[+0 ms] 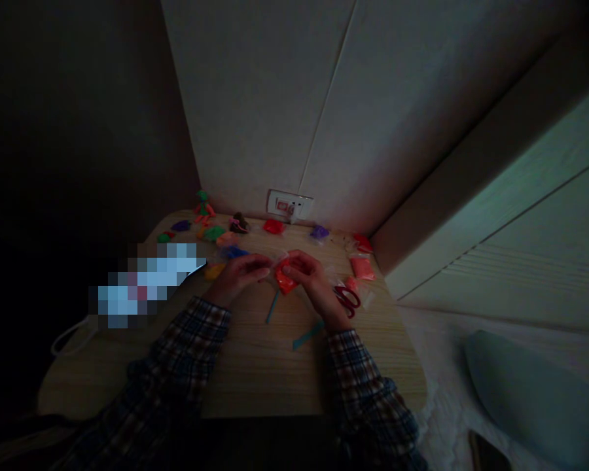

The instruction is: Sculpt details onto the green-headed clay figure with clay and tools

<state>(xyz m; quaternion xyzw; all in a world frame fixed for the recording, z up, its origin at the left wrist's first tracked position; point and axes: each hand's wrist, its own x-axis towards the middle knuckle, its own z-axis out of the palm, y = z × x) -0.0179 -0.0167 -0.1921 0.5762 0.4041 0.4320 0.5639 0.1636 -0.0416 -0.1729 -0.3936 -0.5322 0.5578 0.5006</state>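
Above the middle of the wooden table, my right hand (310, 278) grips a small clear plastic bag of red modelling clay (285, 280), thumb on its front. My left hand (243, 271) is closed, fingertips pinched at the bag's clear edge on the left. Below the bag lies a thin blue stick (271, 307). A wider blue-green flat tool (307, 336) lies near my right wrist. Red-handled scissors (347, 301) rest just right of that wrist, their blades hidden. Blue clay (234, 252) and yellow clay (214, 271) sit beside my left hand.
Bagged clay lines the table's back: red (273, 226), purple (319, 232), pink (362, 267). A green and orange clay figure (203, 206) stands at the back left. A lit, blurred-out screen (147, 284) with a white cable (69, 337) is left. A wall socket (289, 205) is behind.
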